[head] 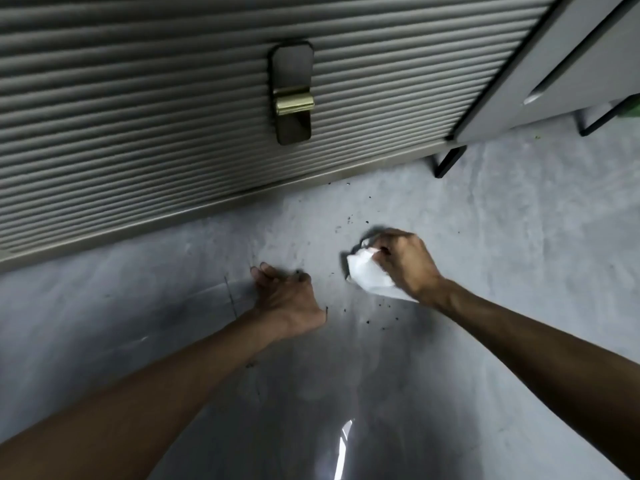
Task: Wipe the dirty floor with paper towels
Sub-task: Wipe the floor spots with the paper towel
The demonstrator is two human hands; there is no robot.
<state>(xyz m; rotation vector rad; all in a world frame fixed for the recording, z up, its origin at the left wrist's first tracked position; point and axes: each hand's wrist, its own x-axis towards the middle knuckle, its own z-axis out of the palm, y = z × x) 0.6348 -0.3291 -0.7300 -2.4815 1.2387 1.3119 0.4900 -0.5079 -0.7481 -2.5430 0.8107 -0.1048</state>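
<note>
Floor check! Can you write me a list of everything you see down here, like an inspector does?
surface: grey floor, smooth, with a bright glare streak near the bottom edge.
job's things: white paper towel, bunched up, low by the floor.
clutter: dark crumbs scattered around the towel.
grips: left grip rests on the floor, holding nothing; right grip holds the paper towel.
cables: nothing seen.
surroundings: ribbed grey panel with a dark handle plate and a brass bar; grey cabinet on thin black legs at the right.
</note>
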